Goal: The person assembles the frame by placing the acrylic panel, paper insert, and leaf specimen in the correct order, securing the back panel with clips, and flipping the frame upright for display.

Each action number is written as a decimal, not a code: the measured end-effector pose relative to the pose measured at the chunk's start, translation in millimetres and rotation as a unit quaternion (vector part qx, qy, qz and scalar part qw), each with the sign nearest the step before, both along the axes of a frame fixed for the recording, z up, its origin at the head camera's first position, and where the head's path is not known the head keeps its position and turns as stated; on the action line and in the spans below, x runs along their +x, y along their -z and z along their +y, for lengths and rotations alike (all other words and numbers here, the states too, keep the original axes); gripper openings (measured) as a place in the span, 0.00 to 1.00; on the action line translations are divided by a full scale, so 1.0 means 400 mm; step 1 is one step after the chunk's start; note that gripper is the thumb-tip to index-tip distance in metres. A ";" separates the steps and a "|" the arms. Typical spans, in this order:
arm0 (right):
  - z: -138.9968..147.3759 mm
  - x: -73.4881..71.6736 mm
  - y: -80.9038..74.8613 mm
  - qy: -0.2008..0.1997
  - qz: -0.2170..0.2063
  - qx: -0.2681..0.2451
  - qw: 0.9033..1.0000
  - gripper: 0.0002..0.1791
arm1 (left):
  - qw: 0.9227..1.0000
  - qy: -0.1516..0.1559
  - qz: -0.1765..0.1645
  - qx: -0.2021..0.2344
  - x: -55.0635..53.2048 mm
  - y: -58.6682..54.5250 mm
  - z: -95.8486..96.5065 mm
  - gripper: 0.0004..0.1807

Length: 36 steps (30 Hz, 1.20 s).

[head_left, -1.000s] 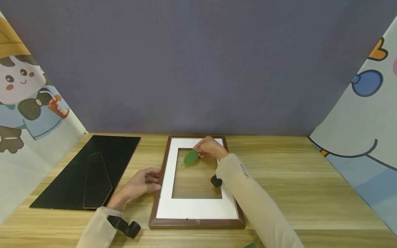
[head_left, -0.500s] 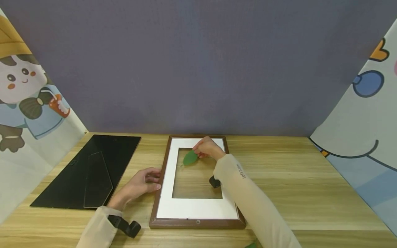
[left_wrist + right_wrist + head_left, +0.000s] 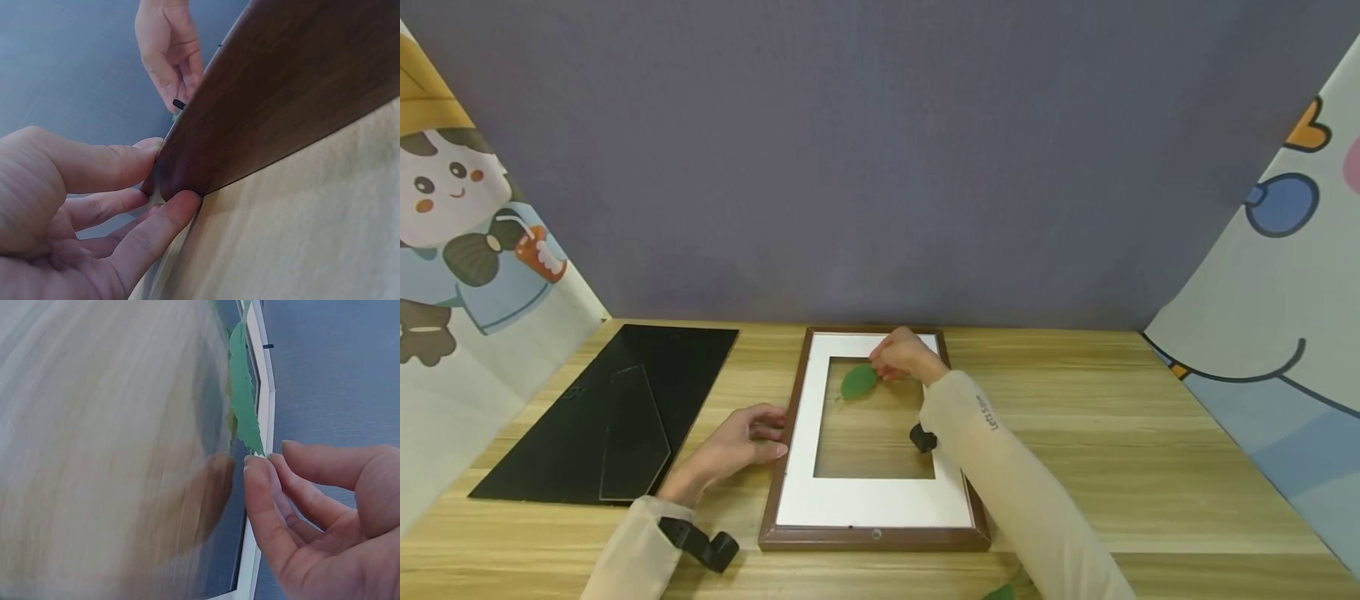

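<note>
Fingers of the right hand: bent and drawn together, tips meeting the tip of a green leaf; the thumb tip sits just beside, and whether they pinch the leaf I cannot tell.
Leaf: over the far left part of the frame's window, stem towards the near left.
Right arm: a beige sleeve reaches in from the near right, across the frame's right side, hand pointing left.
Left hand: fingers loose, thumb spread from the rest, tips touching the outer left side of the picture frame; palm facing it, forearm angled in from the near left.
Frame: brown, flat on the tabletop, with a white border around a clear pane that mirrors the right hand.
Second leaf: partly visible at the near edge, beside the right sleeve.
Black board: flat, left of the frame, its stand uppermost.
Walls: grey behind, cartoon panels either side.
</note>
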State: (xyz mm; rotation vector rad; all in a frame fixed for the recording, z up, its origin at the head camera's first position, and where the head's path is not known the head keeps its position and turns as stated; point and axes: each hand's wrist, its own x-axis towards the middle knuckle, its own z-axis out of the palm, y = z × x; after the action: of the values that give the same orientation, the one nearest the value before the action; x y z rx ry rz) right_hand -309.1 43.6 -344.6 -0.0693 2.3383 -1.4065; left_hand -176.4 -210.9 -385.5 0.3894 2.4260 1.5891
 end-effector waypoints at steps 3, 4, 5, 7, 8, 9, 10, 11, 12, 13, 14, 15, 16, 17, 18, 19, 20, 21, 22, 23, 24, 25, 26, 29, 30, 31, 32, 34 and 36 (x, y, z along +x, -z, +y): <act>0.007 0.002 -0.005 -0.006 0.003 0.006 1.000 0.12 | 1.000 0.001 0.000 0.000 -0.002 0.000 -0.001 0.30; 0.008 0.004 -0.007 -0.007 0.004 0.007 1.000 0.12 | 1.000 0.002 0.001 0.000 -0.002 0.000 -0.002 0.30; 0.009 0.006 -0.009 -0.009 0.006 0.007 1.000 0.12 | 1.000 0.002 0.001 0.000 -0.003 0.001 -0.003 0.30; 0.011 0.010 -0.016 -0.011 0.008 0.008 1.000 0.12 | 1.000 0.003 0.001 -0.001 -0.003 0.001 -0.005 0.30; 0.013 0.012 -0.020 -0.012 0.007 0.009 1.000 0.12 | 1.000 0.003 0.001 -0.001 -0.004 0.001 -0.005 0.30; 0.014 0.014 -0.024 -0.013 0.007 0.009 1.000 0.12 | 1.000 0.003 0.001 -0.001 -0.004 0.001 -0.006 0.30; 0.016 0.016 -0.028 -0.014 0.008 0.010 1.000 0.13 | 1.000 0.003 0.000 -0.002 -0.004 0.001 -0.007 0.30; 0.018 0.017 -0.031 -0.017 0.009 0.012 1.000 0.13 | 1.000 0.002 0.001 -0.003 -0.003 0.002 -0.007 0.30; 0.019 0.019 -0.035 -0.018 0.009 0.012 1.000 0.13 | 1.000 0.002 0.001 -0.003 -0.003 0.002 -0.008 0.30; 0.022 0.020 -0.037 -0.021 0.009 0.011 1.000 0.14 | 1.000 0.002 0.002 -0.004 -0.003 0.002 -0.008 0.30; 0.023 0.022 -0.039 -0.024 0.009 0.012 1.000 0.14 | 1.000 0.002 0.002 -0.005 -0.003 0.002 -0.008 0.30; 0.025 0.023 -0.041 -0.027 0.011 0.013 0.999 0.14 | 1.000 0.002 0.003 -0.006 -0.002 0.002 -0.009 0.30; 0.027 0.025 -0.044 -0.029 0.011 0.015 0.999 0.14 | 1.000 0.002 0.004 -0.007 -0.002 0.002 -0.009 0.30; 0.030 0.027 -0.047 -0.032 0.013 0.018 0.999 0.15 | 1.000 0.002 0.005 -0.007 -0.002 0.002 -0.009 0.30; 0.033 0.030 -0.049 -0.035 0.013 0.021 0.999 0.15 | 1.000 0.003 0.005 -0.007 -0.003 0.002 -0.009 0.30; 0.036 0.032 -0.052 -0.038 0.016 0.025 0.999 0.15 | 1.000 0.005 0.006 -0.007 -0.003 0.002 -0.009 0.30; 0.041 0.035 -0.054 -0.039 0.019 0.031 0.999 0.14 | 1.000 0.005 0.006 -0.007 -0.003 0.002 -0.008 0.30; 0.045 0.039 -0.057 -0.042 0.022 0.037 0.998 0.14 | 1.000 0.006 0.007 -0.007 -0.004 0.002 -0.008 0.30; 0.050 0.042 -0.060 -0.045 0.025 0.043 0.998 0.14 | 1.000 0.006 0.007 -0.007 -0.004 0.002 -0.008 0.30; 0.056 0.045 -0.061 -0.048 0.028 0.049 0.997 0.14 | 1.000 0.007 0.007 -0.007 -0.005 0.002 -0.007 0.30; 0.062 0.049 -0.063 -0.049 0.030 0.052 0.997 0.14 | 1.000 0.007 0.007 -0.007 -0.005 0.002 -0.007 0.30; 0.068 0.053 -0.064 -0.051 0.033 0.058 0.996 0.13 | 1.000 0.007 0.007 -0.007 -0.005 0.002 -0.007 0.30; 0.074 0.057 -0.065 -0.055 0.037 0.063 0.996 0.13 | 1.000 0.007 0.007 -0.007 -0.005 0.003 -0.007 0.30; 0.094 0.069 -0.067 -0.062 0.039 0.060 0.995 0.13 | 1.000 0.007 0.006 -0.007 -0.006 0.004 -0.006 0.30; 0.101 0.073 -0.068 -0.066 0.041 0.061 0.995 0.14 | 1.000 0.008 0.006 -0.007 -0.007 0.004 -0.007 0.30; 0.109 0.076 -0.067 -0.071 0.045 0.062 0.995 0.14 | 1.000 0.008 0.005 -0.006 -0.007 0.005 -0.007 0.30; 0.116 0.080 -0.067 -0.073 0.048 0.063 0.994 0.14 | 1.000 0.008 0.005 -0.004 -0.007 0.005 -0.007 0.30; 0.131 0.088 -0.068 -0.080 0.053 0.069 0.993 0.15 | 1.000 0.008 0.004 0.000 -0.008 0.005 -0.007 0.30; 0.145 0.096 -0.068 -0.087 0.057 0.079 0.991 0.16 | 1.000 0.008 0.004 0.002 -0.008 0.006 -0.008 0.30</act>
State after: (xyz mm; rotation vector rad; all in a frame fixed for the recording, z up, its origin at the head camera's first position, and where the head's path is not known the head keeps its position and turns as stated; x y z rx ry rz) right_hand -270.9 101.7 -317.4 -0.3096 2.4609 -1.1585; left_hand -179.6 -213.9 -387.8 0.4148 2.4198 1.5894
